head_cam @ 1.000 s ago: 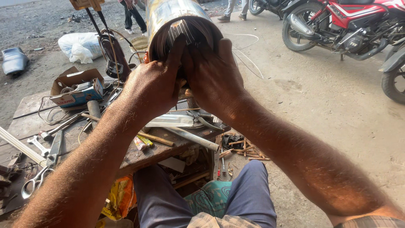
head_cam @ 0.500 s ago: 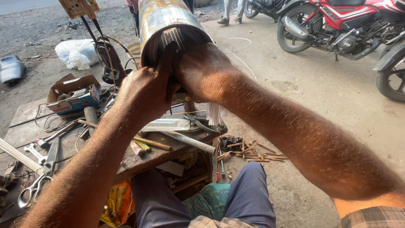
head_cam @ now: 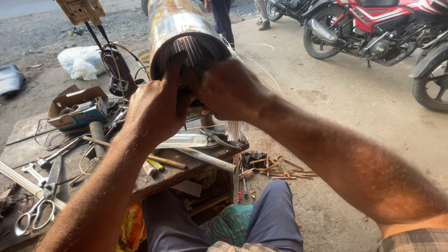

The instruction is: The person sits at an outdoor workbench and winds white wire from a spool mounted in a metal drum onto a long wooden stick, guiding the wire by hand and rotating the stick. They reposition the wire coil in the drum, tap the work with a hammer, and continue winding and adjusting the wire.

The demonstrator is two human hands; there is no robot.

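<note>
Since the earlier frame, both hands have shifted lower on the cylinder (head_cam: 179, 32). Left hand (head_cam: 156, 105) and right hand (head_cam: 226, 88) press curled fingers into its open end, above the cluttered bench (head_cam: 172, 175); scissors (head_cam: 39, 205) lie left.
</note>
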